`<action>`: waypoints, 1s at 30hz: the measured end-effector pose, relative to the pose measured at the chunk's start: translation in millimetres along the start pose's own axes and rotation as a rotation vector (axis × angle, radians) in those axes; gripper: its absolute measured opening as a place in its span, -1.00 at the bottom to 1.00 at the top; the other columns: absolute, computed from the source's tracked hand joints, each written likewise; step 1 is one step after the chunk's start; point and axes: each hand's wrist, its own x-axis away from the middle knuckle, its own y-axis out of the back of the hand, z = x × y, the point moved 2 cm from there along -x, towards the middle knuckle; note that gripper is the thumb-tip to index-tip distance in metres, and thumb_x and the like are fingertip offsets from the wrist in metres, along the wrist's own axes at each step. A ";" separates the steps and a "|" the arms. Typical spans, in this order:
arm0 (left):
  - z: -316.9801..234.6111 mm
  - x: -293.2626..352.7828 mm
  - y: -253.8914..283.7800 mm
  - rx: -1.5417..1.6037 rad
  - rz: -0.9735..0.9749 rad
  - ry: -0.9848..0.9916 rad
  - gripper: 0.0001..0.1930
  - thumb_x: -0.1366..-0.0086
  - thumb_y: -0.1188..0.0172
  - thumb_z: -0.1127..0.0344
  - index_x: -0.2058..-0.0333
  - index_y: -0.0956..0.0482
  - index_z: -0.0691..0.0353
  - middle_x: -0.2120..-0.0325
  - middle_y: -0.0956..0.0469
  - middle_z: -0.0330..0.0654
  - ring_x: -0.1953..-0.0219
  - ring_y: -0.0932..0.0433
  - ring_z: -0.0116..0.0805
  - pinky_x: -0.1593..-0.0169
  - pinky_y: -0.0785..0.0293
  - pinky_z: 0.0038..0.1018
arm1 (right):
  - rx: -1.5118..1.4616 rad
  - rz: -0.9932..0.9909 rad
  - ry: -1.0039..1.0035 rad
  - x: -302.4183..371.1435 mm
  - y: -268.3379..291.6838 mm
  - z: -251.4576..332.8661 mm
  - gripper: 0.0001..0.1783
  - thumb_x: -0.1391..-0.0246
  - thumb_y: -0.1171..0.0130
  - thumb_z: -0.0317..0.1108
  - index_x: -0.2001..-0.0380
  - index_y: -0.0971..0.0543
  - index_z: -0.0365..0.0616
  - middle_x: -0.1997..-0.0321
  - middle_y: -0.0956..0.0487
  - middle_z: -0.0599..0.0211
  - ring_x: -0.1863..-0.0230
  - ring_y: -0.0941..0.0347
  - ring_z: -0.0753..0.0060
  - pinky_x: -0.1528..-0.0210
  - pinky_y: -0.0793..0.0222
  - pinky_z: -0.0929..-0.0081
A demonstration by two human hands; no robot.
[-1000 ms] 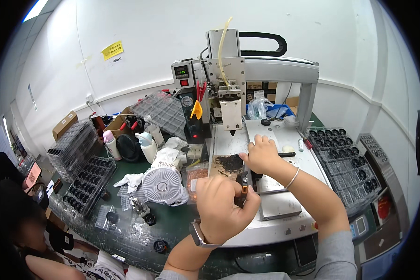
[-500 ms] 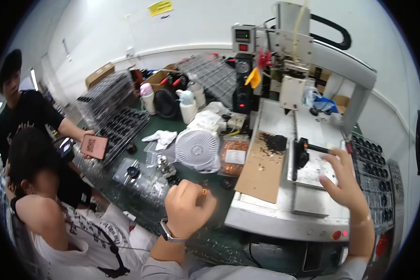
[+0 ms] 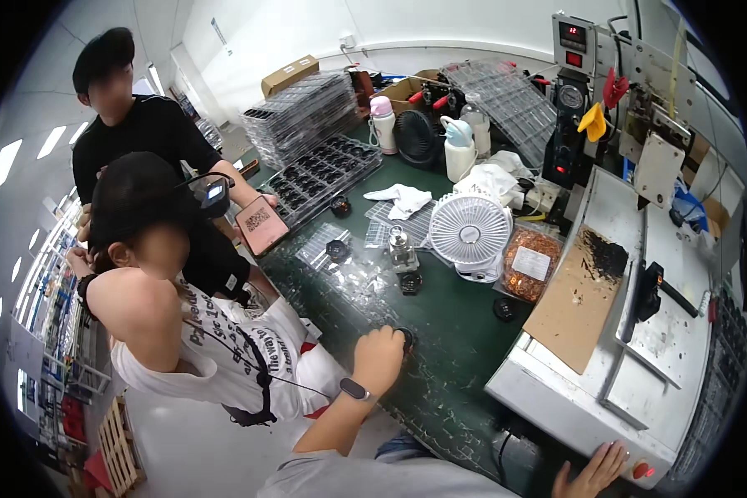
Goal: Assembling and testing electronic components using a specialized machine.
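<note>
My left hand (image 3: pixel 378 362) is closed low over the green table, a dark band on its wrist. Its fingertips are at a small round black part (image 3: pixel 407 339), mostly hidden behind the fingers. Far to the right, my right hand (image 3: pixel 596 471) rests with fingers stretched on the front face of a white bench machine (image 3: pixel 548 390), beside a red button (image 3: pixel 640 471). On the machine's bed sits a black clamp with a handle (image 3: pixel 651 290). More round black parts (image 3: pixel 411 284) lie on the table, near a small glass bottle with a metal top (image 3: pixel 402 247).
A white fan (image 3: pixel 471 230), a bag of copper-coloured pieces (image 3: pixel 529 263) and bottles (image 3: pixel 459 151) stand farther back. Cardboard (image 3: pixel 577 307) with black crumbs lies on the machine. A tray of black parts (image 3: pixel 319 178) is at far left. Two people are at left, one holding a phone (image 3: pixel 261 225).
The view has swung left. My left hand has come down to the table at the round black part. My right hand has left the clamp area for the machine's front face.
</note>
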 end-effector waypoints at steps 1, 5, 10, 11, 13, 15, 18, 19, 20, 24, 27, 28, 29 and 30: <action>-2.5 1.2 3.3 -0.019 0.074 0.004 -0.85 -0.17 -0.24 0.23 0.41 -0.55 0.18 0.46 -0.48 -0.14 0.37 -0.54 -0.12 0.31 -0.46 -0.21 | -0.009 -0.006 -0.093 3.7 -6.5 0.5 -0.22 -0.03 -0.25 -0.03 -0.16 -0.36 -0.42 -0.24 -0.33 -0.23 -0.27 -0.16 -0.36 -0.32 0.01 -0.27; -4.7 3.8 16.4 0.063 0.202 0.038 -0.78 -0.19 -0.25 0.18 0.33 -0.58 0.21 0.41 -0.50 -0.12 0.32 -0.56 -0.10 0.25 -0.49 -0.23 | -0.024 -0.060 -0.213 9.1 -20.0 0.5 -0.23 -0.01 -0.23 -0.02 -0.17 -0.35 -0.37 -0.21 -0.34 -0.24 -0.28 -0.15 -0.35 -0.32 0.07 -0.30; -43.4 -24.7 65.5 0.254 0.146 -0.170 -0.66 -0.19 -0.27 0.13 0.17 -0.56 0.23 0.27 -0.52 -0.09 0.26 -0.55 -0.10 0.18 -0.49 -0.26 | -0.035 -0.151 -0.242 13.3 -29.2 -2.6 -0.24 0.01 -0.24 -0.05 -0.18 -0.35 -0.29 -0.21 -0.35 -0.19 -0.29 -0.14 -0.32 -0.30 0.05 -0.29; -58.9 -32.7 83.3 0.338 0.043 -0.265 -0.66 -0.18 -0.28 0.13 0.16 -0.55 0.23 0.26 -0.52 -0.11 0.25 -0.54 -0.12 0.18 -0.48 -0.28 | -0.015 -0.171 -0.239 12.4 -29.1 -2.4 -0.24 0.01 -0.24 -0.06 -0.19 -0.34 -0.28 -0.21 -0.35 -0.16 -0.29 -0.16 -0.31 -0.29 0.04 -0.29; -94.1 -46.4 112.9 0.418 -0.099 -0.444 -0.65 -0.16 -0.30 0.14 0.16 -0.52 0.21 0.27 -0.50 -0.16 0.26 -0.50 -0.20 0.18 -0.42 -0.33 | 0.014 -0.202 -0.238 12.3 -31.1 -4.9 -0.24 0.02 -0.24 -0.07 -0.19 -0.34 -0.26 -0.21 -0.35 -0.13 -0.28 -0.17 -0.30 -0.29 0.03 -0.28; -128.2 -53.8 140.5 0.542 -0.168 -0.623 -0.65 -0.15 -0.31 0.15 0.19 -0.51 0.24 0.27 -0.49 -0.18 0.26 -0.47 -0.25 0.20 -0.36 -0.38 | 0.046 -0.281 -0.188 13.6 -35.4 -6.6 -0.26 0.01 -0.23 -0.08 -0.20 -0.34 -0.22 -0.22 -0.36 -0.10 -0.26 -0.21 -0.29 -0.28 -0.01 -0.27; -181.6 -62.7 173.7 0.677 -0.327 -0.928 -0.69 -0.12 -0.29 0.18 0.26 -0.51 0.26 0.35 -0.44 -0.18 0.34 -0.41 -0.26 0.22 -0.30 -0.37 | 0.040 -0.314 -0.179 12.1 -34.1 -4.3 -0.29 0.00 -0.22 -0.11 -0.20 -0.34 -0.19 -0.24 -0.36 -0.10 -0.25 -0.24 -0.28 -0.27 -0.03 -0.27; -200.8 -68.2 180.6 0.726 -0.360 -1.015 -0.72 -0.09 -0.29 0.19 0.32 -0.51 0.26 0.39 -0.42 -0.18 0.36 -0.39 -0.25 0.23 -0.29 -0.36 | 0.054 -0.322 -0.181 11.9 -34.9 -3.8 -0.29 0.00 -0.22 -0.11 -0.20 -0.34 -0.19 -0.24 -0.36 -0.10 -0.25 -0.24 -0.28 -0.27 -0.03 -0.27; -221.2 -77.2 186.4 0.811 -0.384 -1.083 -0.74 -0.07 -0.29 0.20 0.39 -0.48 0.24 0.42 -0.39 -0.18 0.37 -0.37 -0.25 0.24 -0.27 -0.34 | 0.040 -0.360 -0.174 11.6 -35.9 -3.9 -0.31 0.00 -0.21 -0.13 -0.20 -0.35 -0.17 -0.25 -0.35 -0.10 -0.25 -0.24 -0.28 -0.28 -0.03 -0.27; -300.4 -133.3 174.7 1.016 -0.506 -1.060 -0.77 -0.01 -0.26 0.26 0.49 -0.42 0.23 0.45 -0.36 -0.15 0.32 -0.37 -0.17 0.21 -0.27 -0.28 | 0.027 -0.399 -0.187 10.7 -36.0 -0.5 -0.31 0.02 -0.20 -0.17 -0.20 -0.34 -0.17 -0.27 -0.33 -0.12 -0.25 -0.23 -0.29 -0.28 -0.03 -0.28; -323.8 -186.4 121.0 1.100 -0.772 -0.647 -0.63 -0.01 -0.23 0.33 0.17 -0.47 0.30 0.20 -0.37 0.03 0.10 -0.38 0.01 0.00 -0.31 -0.16 | 0.032 -0.397 -0.195 12.2 -39.7 -0.9 -0.28 0.06 -0.22 -0.19 -0.21 -0.33 -0.17 -0.28 -0.31 -0.12 -0.26 -0.21 -0.31 -0.27 -0.03 -0.28; -320.8 -199.3 89.0 0.937 -0.770 -0.527 -0.51 -0.02 -0.22 0.34 0.02 -0.40 0.30 0.10 -0.33 0.06 0.01 -0.33 0.06 -0.09 -0.26 -0.10 | 0.033 -0.398 -0.195 11.5 -41.6 -1.4 -0.28 0.06 -0.22 -0.19 -0.21 -0.33 -0.17 -0.28 -0.31 -0.12 -0.26 -0.21 -0.31 -0.27 -0.03 -0.28; -311.8 -211.0 56.8 0.770 -0.764 -0.406 -0.38 -0.04 -0.21 0.35 -0.13 -0.33 0.29 0.00 -0.28 0.09 -0.09 -0.29 0.11 -0.18 -0.21 -0.04 | 0.030 -0.390 -0.197 10.4 -43.5 0.3 -0.26 0.08 -0.24 -0.19 -0.21 -0.33 -0.18 -0.28 -0.31 -0.13 -0.26 -0.20 -0.32 -0.26 -0.03 -0.28; -303.3 -224.3 30.3 0.629 -0.692 -0.340 -0.33 -0.05 -0.22 0.33 -0.19 -0.27 0.28 -0.06 -0.25 0.10 -0.15 -0.24 0.12 -0.23 -0.15 0.02 | 0.025 -0.378 -0.197 11.2 -44.4 3.7 -0.23 0.11 -0.26 -0.18 -0.21 -0.33 -0.18 -0.27 -0.31 -0.14 -0.26 -0.20 -0.32 -0.26 -0.03 -0.28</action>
